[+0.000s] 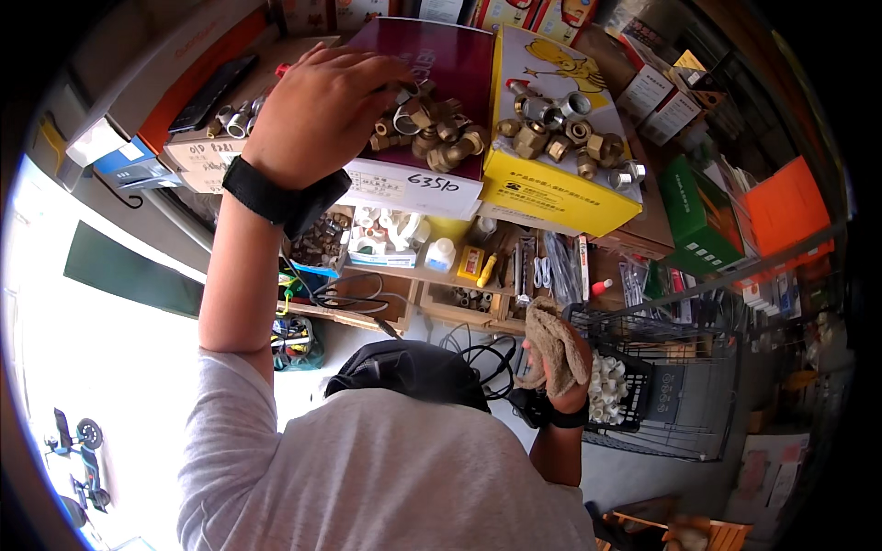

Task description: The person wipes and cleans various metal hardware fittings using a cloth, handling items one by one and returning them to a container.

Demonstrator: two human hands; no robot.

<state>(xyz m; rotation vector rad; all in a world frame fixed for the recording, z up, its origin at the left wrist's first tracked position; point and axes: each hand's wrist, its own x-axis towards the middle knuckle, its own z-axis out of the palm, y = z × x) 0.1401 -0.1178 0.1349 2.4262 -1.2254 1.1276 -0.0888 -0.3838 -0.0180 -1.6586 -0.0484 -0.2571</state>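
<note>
My left hand [320, 113] is raised over the left side of a purple box [448, 58], with its back to me. Its fingertips bend down beside a pile of brass pipe fittings [448, 131] on the box; whether they grip one is hidden. To the right, more brass and silvery metal fittings [551, 131] lie on a yellow-and-white box [551, 196]. Lower down, my right hand [575, 386] holds a crumpled brown cloth [555, 348], which covers most of the fingers. Both wrists wear black straps.
A black phone [213, 93] and some metal fittings [238, 120] lie on a cardboard box at left. Below are white plastic fittings [389, 231], a white bottle [439, 255] and open wooden drawers [451, 303]. A wire shopping cart [682, 406] stands at right; black cables [482, 351] hang near me.
</note>
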